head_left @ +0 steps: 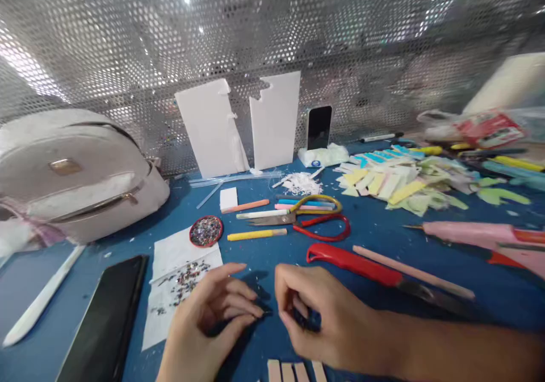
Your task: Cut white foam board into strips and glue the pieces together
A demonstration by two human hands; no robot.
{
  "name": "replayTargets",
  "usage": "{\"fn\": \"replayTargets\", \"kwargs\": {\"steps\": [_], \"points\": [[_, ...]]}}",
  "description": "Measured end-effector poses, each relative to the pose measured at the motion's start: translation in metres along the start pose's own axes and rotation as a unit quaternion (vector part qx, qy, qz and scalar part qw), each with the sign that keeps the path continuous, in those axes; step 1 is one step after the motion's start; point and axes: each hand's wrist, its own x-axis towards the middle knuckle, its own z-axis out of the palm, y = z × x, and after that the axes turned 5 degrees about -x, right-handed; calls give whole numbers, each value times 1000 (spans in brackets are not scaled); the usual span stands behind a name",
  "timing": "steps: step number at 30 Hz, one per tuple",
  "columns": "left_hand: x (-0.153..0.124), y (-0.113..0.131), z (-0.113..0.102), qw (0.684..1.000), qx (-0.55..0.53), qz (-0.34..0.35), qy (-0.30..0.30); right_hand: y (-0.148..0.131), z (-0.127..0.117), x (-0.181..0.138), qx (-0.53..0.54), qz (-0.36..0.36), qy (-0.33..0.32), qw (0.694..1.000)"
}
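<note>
My left hand (213, 319) is over the blue table, its thumb and middle fingertip pressed together in a pinch. A tiny dark bit shows at those tips, too small to name. Just to the right, my right hand (327, 317) is curled with thumb and index finger closing toward each other; what they hold, if anything, is hidden. Beside my left hand lies a white paper sheet (159, 308) scattered with small glittery beads (189, 280). A round red-rimmed dish (206, 231) of similar bits sits at its top edge. Several pale strips (287, 372) lie near the bottom edge.
Scissors (276, 219), a red utility knife (353, 261) and colored sticks (255, 234) lie ahead. A black phone (106, 314) and white backpack (76, 172) are left. A pink glue gun (472, 231) and paper strips (395, 180) are right. White boards (210, 132) lean behind.
</note>
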Motion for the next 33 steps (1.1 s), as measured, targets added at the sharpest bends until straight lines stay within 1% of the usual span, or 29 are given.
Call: {"fn": "replayTargets", "kwargs": {"steps": [4, 9, 15, 17, 20, 22, 26, 33], "points": [[0, -1, -1, 1000, -4, -5, 2, 1, -3, 1, -9, -16, 12, 1000], [-1, -1, -3, 1000, 4, -18, 2, 2, -1, -1, -22, -26, 16, 999], [0, -2, -5, 1000, 7, -14, -7, 2, 0, -3, -32, -32, 23, 999], [1, -5, -9, 1000, 8, -10, -20, 2, 0, -3, -34, -31, 21, 999], [4, -9, -15, 998, 16, 0, -60, 1, -1, -1, -37, -33, 22, 999], [5, -11, -18, 997, 22, 7, -75, 0, -1, -1, -38, -35, 21, 998], [5, -12, -21, 996, 31, 17, -88, 0, -2, -1, -38, -40, 21, 998], [6, -12, -20, 996, 25, 10, -87, 1, 0, -1, -34, -38, 19, 999]]}}
